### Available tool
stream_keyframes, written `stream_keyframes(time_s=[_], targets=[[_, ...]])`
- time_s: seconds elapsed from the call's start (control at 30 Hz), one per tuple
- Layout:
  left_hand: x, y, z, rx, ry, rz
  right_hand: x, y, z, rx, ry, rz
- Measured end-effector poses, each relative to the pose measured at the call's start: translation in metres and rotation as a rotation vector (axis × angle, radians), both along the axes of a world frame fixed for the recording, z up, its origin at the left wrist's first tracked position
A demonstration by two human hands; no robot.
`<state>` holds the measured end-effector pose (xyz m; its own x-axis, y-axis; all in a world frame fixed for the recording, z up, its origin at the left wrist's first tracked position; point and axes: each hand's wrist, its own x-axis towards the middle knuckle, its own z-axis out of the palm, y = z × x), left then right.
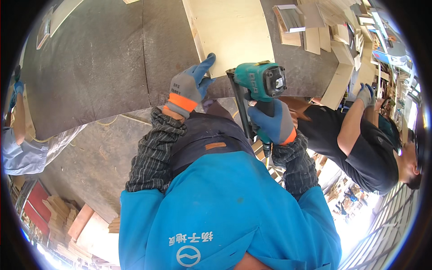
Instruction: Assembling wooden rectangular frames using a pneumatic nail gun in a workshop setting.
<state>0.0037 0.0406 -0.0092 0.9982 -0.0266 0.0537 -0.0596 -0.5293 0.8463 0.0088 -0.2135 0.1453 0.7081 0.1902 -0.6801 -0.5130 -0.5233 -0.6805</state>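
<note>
My right hand (275, 120), in a blue and grey glove with an orange cuff, is wrapped round the handle of a teal nail gun (253, 80). The gun's long black magazine (240, 105) runs down on its left, and its nose is by the near edge of a pale plywood panel (236, 33). At that panel's near left corner is my left hand (191, 83), gloved alike. Its index finger stretches along the corner and the thumb stands apart below; the other fingers are partly hidden at the edge. A narrow wooden strip (194, 31) lines the panel's left side.
The panel lies on a dark worktable (103, 58). Boards and strips (317, 38) are piled at the table's right. A co-worker in black (355, 139) is close on my right, another person in grey (27, 146) at the far left. Stacked wood (60, 216) stands lower left.
</note>
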Motion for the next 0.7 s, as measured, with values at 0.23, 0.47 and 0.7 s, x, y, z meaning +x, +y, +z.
stream_keyframes(time_s=[0.23, 0.47, 0.7], targets=[[0.0, -0.002, -0.006, -0.036, -0.099, 0.068, -0.001, -0.02, 0.004, 0.007, -0.061, -0.062], [-0.001, -0.002, -0.001, -0.022, 0.021, 0.004, 0.002, -0.029, -0.005, 0.019, -0.092, -0.043], [-0.001, -0.003, 0.003, 0.004, 0.034, 0.011, 0.005, -0.028, 0.0, -0.024, -0.106, -0.027]])
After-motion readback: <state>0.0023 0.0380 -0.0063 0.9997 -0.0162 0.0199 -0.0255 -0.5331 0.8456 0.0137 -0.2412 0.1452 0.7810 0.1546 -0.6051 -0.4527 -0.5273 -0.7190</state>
